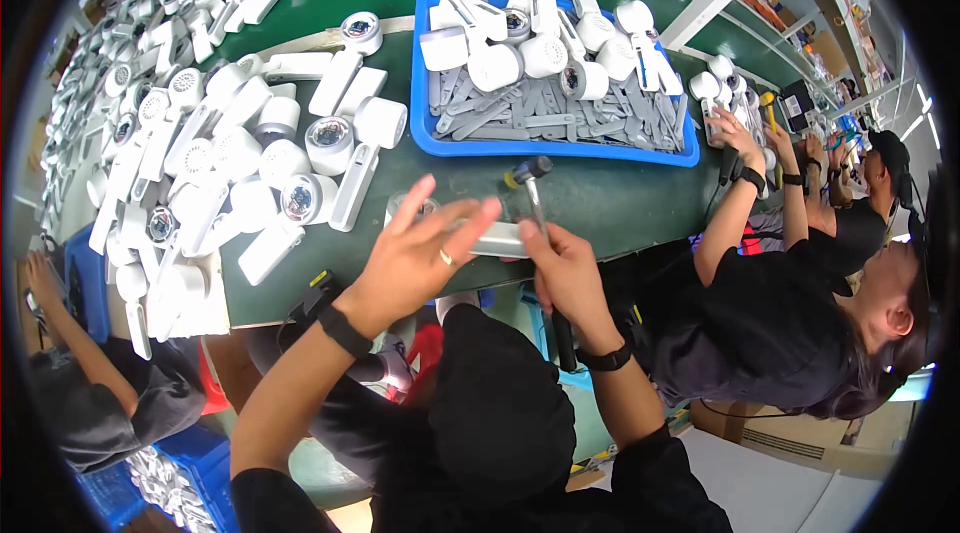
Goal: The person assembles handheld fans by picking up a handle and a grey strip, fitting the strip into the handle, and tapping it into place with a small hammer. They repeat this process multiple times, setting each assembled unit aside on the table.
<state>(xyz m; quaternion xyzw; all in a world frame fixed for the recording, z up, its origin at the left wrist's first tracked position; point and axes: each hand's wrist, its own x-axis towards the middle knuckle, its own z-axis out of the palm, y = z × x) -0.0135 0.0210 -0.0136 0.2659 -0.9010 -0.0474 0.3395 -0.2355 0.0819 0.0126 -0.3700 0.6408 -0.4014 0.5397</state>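
Observation:
My left hand (425, 243) has its fingers spread over a white round-headed handheld unit (497, 241), which looks like a small handheld fan. Its head is partly hidden behind my fingers. My right hand (572, 278) is closed around a small hammer (533, 195), whose dark head points up and whose black grip hangs below the palm. The right thumb lies at the end of the unit's white handle. Whether my left hand touches the unit, I cannot tell. Beyond my hands, a blue tray (560, 155) holds grey flat strips (520, 118) with several white units (543, 55) on top.
A large heap of white units (240, 153) covers the left of the green table (455, 168). To the right, a co-worker (760, 303) handles similar units beside a yellow-headed hammer (768, 105). Another person (110, 393) works at the far left, near blue bins (195, 453).

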